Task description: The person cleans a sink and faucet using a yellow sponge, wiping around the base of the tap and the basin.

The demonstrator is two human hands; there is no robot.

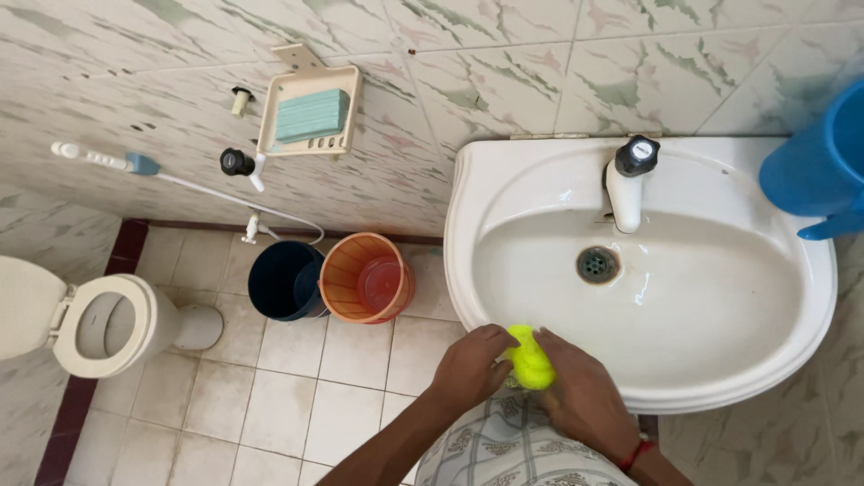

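A bright yellow scrubbing sponge [529, 358] is pressed against the near rim of a white wash basin [720, 360]. My left hand [470, 364] grips its left side and my right hand [583, 392] wraps its right side, a red band at that wrist. The basin's drain [598, 264] and its white tap with a black knob [630, 180] lie farther back, away from both hands.
A blue jug [814, 171] stands on the basin's right edge. On the tiled floor to the left are a dark bucket [283, 281], an orange bucket holding a red dipper [366, 278], and a white toilet [94, 322]. A soap dish [308, 112] and hose tap hang on the wall.
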